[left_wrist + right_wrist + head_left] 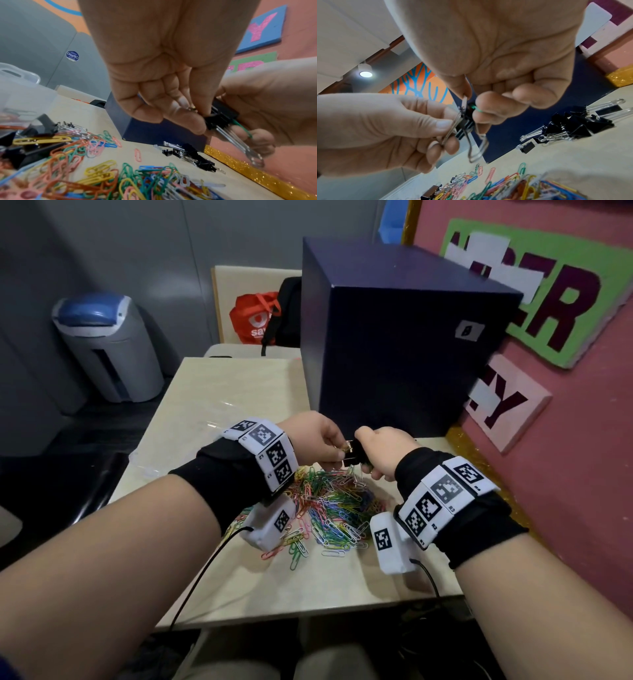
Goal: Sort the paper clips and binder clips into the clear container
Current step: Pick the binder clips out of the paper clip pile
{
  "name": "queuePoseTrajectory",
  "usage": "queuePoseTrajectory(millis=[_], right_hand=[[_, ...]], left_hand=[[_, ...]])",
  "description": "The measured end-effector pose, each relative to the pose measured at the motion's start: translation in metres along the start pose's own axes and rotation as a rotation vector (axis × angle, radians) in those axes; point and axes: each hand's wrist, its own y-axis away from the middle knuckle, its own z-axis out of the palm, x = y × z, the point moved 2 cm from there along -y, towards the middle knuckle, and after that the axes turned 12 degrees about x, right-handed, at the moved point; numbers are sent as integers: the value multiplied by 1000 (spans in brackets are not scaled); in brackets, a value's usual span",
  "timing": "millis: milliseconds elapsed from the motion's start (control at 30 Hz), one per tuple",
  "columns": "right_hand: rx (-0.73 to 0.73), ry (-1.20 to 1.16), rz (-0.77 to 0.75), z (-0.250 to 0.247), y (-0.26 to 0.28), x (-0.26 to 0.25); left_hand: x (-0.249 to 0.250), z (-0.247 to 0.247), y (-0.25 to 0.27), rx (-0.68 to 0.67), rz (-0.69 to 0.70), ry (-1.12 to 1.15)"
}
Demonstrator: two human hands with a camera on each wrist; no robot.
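Both hands meet above the table, gripping one cluster of black binder clips between them. My left hand pinches its wire handles with thumb and curled fingers. My right hand holds the black bodies, and a green paper clip is caught there against its fingers. Long silver handles hang down from the cluster. Below lies a pile of coloured paper clips. More black binder clips lie on the table beside the box. The clear container stands to the left.
A large dark blue box stands on the beige table just behind the hands. A pink wall with a gold glitter strip borders the right side. A grey bin is on the floor, far left. Wrist cables trail off the table's front edge.
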Motion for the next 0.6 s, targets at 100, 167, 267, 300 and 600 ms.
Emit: queuePoseTrajectory(millis=[100,167,267,300,600], right_hand=[[-2,14,-9,0,-1,2],[-7,24,-10,0,0,4],[4,46,-9,0,-1,6],[2,44,-6,0,-1,6],[14,129,-89,5,-8,8]], left_hand=[[-1,-4,1,15,-26,18],[-3,-7,2,28,-35,19],[-10,-11,4,39,-52,-16],[-11,-12,5,39,-51,-47],[-3,-10,11,-71,16,-287]])
